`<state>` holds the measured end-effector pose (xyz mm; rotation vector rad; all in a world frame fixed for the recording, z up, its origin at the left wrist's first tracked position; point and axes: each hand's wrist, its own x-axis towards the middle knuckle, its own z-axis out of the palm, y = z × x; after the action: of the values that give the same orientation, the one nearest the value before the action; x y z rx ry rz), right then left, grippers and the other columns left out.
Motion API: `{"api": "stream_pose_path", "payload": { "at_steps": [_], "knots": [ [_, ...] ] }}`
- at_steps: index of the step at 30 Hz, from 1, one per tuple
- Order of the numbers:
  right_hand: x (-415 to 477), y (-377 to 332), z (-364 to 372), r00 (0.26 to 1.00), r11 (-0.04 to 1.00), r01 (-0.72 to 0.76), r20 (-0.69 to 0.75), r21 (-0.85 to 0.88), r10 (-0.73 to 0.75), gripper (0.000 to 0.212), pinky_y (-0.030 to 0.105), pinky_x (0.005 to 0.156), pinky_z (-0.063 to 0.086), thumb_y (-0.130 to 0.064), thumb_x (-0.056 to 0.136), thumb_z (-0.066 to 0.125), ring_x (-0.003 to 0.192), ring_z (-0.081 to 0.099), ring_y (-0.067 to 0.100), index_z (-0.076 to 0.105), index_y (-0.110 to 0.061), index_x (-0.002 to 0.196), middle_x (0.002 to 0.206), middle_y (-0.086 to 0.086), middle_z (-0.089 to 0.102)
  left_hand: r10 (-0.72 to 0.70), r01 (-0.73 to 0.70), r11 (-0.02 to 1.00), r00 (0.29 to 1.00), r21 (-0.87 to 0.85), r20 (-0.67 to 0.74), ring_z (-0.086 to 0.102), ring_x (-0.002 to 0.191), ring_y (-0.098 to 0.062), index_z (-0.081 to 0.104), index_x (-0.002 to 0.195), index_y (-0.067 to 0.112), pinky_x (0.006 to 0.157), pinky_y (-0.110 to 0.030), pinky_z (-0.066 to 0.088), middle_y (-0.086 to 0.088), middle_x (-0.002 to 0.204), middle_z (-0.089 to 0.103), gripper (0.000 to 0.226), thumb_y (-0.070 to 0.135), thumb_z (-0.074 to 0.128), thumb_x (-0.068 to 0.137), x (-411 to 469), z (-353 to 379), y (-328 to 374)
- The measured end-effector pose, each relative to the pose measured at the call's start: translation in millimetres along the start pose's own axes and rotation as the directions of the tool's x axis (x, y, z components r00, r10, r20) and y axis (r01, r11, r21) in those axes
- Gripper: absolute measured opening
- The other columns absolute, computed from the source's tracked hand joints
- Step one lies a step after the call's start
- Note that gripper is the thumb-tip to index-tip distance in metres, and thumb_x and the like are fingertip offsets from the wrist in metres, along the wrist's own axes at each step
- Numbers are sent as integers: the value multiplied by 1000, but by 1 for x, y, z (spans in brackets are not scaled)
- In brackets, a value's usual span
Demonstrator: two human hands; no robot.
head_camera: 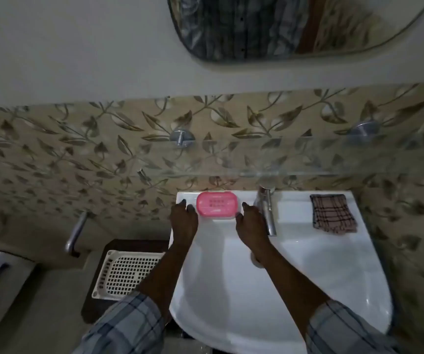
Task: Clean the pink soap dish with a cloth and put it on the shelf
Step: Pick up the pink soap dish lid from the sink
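Fingers beside pink soap dish ends

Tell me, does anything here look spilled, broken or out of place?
Nothing stands out. The pink soap dish sits level on the sink ledge, between the left hand and the right hand. The checked cloth lies flat, right of the tap. No spill or damage shows.

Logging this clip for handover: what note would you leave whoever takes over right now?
Left hand at the left end of the pink soap dish, right hand at its right end; neither plainly grips it.
Dish sits on the sink ledge left of the tap; checked cloth lies folded right of it, untouched.
Nothing done yet. Left: wipe dish, place on glass shelf above.
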<state>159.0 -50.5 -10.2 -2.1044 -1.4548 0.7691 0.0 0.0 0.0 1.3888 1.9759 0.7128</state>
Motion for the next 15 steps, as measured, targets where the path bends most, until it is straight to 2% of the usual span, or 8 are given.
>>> {"api": "stream_pose_path", "payload": {
  "at_steps": [3,5,7,8,10,12,13,15],
  "knots": [
    [29,0,12,996,994,-91,13,63,90,32,35,92,41,-12,102,42,115,55,37,53,4,126,122,29,57,25,-18,997,996,-73,91,64,106,-42,68,95,-6,90,-42,46,-30,107,69,32,13,42,100,19,8,1],
    [37,-1,15,992,984,-128,35,121,124,28,37,91,45,-10,100,42,110,57,36,57,2,121,118,26,61,25,-17,998,991,-62,129,63,97,-44,60,72,2,84,-47,49,-30,95,68,33,14,42,97,22,11,4],
    [37,-2,20,986,967,-165,29,194,163,29,39,94,49,-7,98,44,110,59,35,57,-2,124,120,21,64,30,-26,999,993,-36,113,61,92,-47,48,61,7,80,-51,47,-32,89,65,34,10,41,95,20,13,3],
    [37,-4,19,983,955,-182,17,232,183,30,40,94,50,-6,97,46,110,60,34,56,-4,125,121,19,65,19,-16,999,994,-37,106,61,92,-48,48,61,8,80,-51,47,-32,90,65,35,10,41,95,19,13,6],
    [38,-9,18,974,926,-218,4,309,227,33,40,93,51,-10,96,51,110,61,34,54,-7,128,123,18,65,-23,28,998,996,-53,87,63,94,-44,58,70,5,80,-44,47,-29,95,68,33,13,42,98,19,13,10],
    [38,-16,17,973,941,-193,-66,277,219,33,40,93,51,-16,96,54,111,61,34,56,-7,127,122,18,65,-52,55,996,997,-67,51,64,94,-42,64,78,-2,76,-38,43,-26,94,70,34,14,42,99,17,12,15],
    [36,-19,16,972,950,-161,-124,268,199,30,40,92,51,-16,96,54,110,62,34,58,-6,125,118,19,67,-52,54,994,998,-96,22,64,93,-42,64,79,-4,76,-37,43,-26,92,70,35,14,42,99,16,11,18],
    [31,-27,9,958,918,-104,-208,383,195,24,45,86,54,-9,98,50,96,66,32,63,-5,118,106,21,71,-97,87,965,995,-246,-27,65,93,-40,66,83,-4,81,-42,52,-24,91,69,34,15,43,97,14,6,26]
  ]
}}
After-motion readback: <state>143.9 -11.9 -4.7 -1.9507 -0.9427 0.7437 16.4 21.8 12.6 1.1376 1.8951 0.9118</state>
